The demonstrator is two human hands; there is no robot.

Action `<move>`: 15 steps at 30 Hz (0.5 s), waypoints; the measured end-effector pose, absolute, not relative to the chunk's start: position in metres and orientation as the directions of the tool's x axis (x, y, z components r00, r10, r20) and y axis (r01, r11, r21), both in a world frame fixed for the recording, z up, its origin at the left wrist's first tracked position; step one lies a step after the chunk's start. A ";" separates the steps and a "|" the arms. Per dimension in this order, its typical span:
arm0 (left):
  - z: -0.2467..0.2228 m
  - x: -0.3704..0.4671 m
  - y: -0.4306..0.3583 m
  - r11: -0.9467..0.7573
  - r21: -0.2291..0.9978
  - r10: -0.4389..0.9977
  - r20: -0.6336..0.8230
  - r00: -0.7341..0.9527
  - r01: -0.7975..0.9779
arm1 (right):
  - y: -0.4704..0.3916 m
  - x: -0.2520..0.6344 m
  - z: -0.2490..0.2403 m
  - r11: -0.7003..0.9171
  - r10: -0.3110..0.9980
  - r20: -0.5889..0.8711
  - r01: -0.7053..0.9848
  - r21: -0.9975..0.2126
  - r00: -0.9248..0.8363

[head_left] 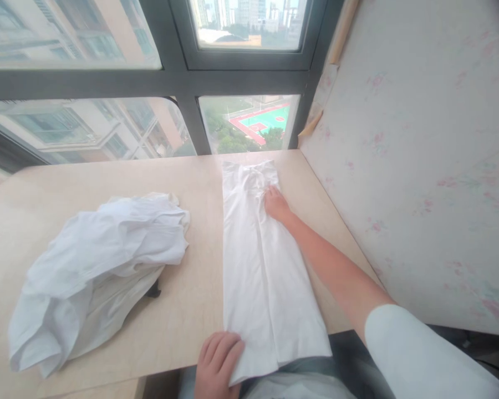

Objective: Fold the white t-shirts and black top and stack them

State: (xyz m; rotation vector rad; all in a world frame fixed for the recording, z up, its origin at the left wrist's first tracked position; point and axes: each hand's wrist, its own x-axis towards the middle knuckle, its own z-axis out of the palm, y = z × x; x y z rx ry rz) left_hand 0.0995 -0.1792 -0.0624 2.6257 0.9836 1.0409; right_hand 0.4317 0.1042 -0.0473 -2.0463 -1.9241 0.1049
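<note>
White cloth (pixel 245 266), creased, flaring toward my left hand (pixel 219 360), fingers draped over its edge; right hand (pixel 276 205) curled on puckers, arm (pixel 336 266) outstretched. Both grips: can't tell.

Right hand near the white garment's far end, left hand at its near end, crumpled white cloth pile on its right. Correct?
Not quite: the head view shows the crumpled white cloth pile to the left of the white garment. The right hand is near the garment's far end, and the left hand at its near end.
</note>
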 end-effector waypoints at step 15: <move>-0.084 0.097 -0.186 -0.740 0.303 0.637 0.604 0.479 0.600 | 0.125 0.455 -0.049 -0.034 0.983 0.166 0.969 -0.246 0.076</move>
